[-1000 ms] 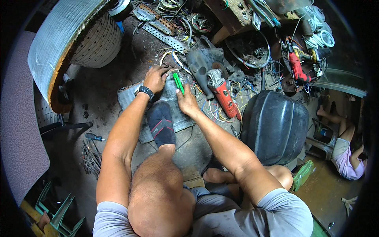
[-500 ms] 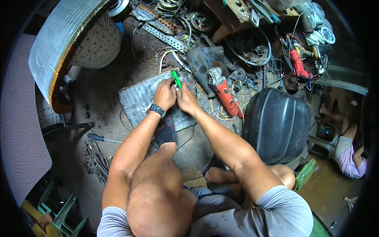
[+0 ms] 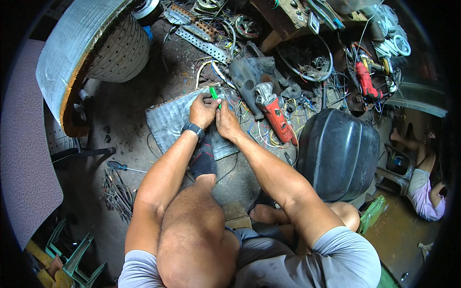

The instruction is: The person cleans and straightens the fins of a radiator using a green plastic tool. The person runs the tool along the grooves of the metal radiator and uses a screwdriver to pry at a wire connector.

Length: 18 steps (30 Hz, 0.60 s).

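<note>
My left hand (image 3: 202, 109) is closed around the lower part of a green utility knife (image 3: 212, 92), its thumb against the tool. My right hand (image 3: 227, 122) grips the same knife from the other side, fingers partly hidden. Both hands are over a worn grey sheet (image 3: 165, 127) on the floor, with my dark-socked foot (image 3: 201, 158) resting on it under my left wrist. A red angle grinder (image 3: 277, 120) lies just right of my right hand, among coloured wires.
Metal scraps and perforated strips (image 3: 201, 45) lie ahead. A large curved shell (image 3: 62, 57) stands left; a screwdriver (image 3: 129, 168) and thin rods (image 3: 117, 197) lie below it. A black bulky case (image 3: 336, 153), a red drill (image 3: 366, 79) and another person (image 3: 425, 197) are on the right.
My left hand has moved rightward and down from the sheet's far edge to meet the knife in my right hand. The knife has shifted slightly. My foot is now more covered by my left wrist.
</note>
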### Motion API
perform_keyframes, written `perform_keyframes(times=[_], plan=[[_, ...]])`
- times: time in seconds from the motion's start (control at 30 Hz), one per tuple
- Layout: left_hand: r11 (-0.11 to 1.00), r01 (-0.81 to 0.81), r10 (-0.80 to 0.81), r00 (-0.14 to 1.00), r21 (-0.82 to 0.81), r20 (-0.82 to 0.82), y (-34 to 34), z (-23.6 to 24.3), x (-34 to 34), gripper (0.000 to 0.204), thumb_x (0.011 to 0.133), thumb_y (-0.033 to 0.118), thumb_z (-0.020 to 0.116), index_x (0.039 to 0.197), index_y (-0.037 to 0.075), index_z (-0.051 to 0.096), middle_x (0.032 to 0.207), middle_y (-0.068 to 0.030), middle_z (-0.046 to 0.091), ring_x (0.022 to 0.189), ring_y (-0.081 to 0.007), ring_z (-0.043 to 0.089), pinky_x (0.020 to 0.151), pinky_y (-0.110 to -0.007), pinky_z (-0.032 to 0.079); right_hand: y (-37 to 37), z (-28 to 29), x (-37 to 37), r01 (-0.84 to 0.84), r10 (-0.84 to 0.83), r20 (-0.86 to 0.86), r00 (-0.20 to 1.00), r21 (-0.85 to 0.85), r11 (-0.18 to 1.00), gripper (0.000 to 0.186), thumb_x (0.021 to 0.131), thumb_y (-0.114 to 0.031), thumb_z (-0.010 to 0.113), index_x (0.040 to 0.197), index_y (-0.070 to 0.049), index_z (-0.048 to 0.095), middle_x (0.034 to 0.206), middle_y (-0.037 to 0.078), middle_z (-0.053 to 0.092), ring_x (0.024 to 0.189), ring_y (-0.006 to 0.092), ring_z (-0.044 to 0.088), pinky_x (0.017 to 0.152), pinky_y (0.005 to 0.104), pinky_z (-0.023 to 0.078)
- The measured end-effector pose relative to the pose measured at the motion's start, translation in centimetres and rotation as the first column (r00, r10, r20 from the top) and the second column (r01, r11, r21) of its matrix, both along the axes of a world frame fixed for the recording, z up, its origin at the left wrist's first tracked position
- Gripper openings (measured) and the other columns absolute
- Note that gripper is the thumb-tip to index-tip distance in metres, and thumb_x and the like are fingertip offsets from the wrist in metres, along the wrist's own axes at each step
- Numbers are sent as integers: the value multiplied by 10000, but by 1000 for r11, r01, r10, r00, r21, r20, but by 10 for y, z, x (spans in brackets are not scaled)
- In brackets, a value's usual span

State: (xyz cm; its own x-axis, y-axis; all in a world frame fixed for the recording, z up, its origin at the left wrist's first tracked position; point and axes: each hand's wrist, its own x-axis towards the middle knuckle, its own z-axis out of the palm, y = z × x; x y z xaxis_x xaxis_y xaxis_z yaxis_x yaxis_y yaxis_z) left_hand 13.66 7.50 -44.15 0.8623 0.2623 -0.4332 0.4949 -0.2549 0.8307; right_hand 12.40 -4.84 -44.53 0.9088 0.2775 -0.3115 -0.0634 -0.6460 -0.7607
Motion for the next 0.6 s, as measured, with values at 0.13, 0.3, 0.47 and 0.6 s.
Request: perform_keyframes(times=[0.13,0.3,0.47,0.6], plan=[[1000,-3,3,1000,-23,17,0,-5,-3,474,867,211,790,1204,-66,603,989,-141,741,855,-178,707,755,-308,578,-2,-1,-2,-28,28,45,999,-7,1000,361,992,-140,454,1248,74,316,949,388,629,894,550,629,770,608,492],[996,1,6,997,-91,72,2,-10,-6,451,889,214,774,1196,-68,602,983,-134,737,856,-164,698,764,-301,573,2,1,-4,-14,15,35,999,-7,1000,319,1001,-141,448,1223,45,316,954,384,625,884,559,619,761,619,481],[995,22,-17,998,-93,55,2,-5,-4,444,889,203,776,1194,-68,599,978,-124,731,849,-158,690,759,-296,568,1,1,-4,15,-15,3,1000,-8,1000,286,1013,-153,447,1197,22,316,922,375,627,848,569,611,728,625,474],[991,23,-17,999,-131,48,4,-11,-5,441,881,184,784,1191,-66,595,951,-114,725,837,-143,685,753,-288,566,1,2,-4,17,-16,27,1000,-36,999,268,1012,-155,456,1171,8,314,889,371,630,826,567,616,701,623,468]])
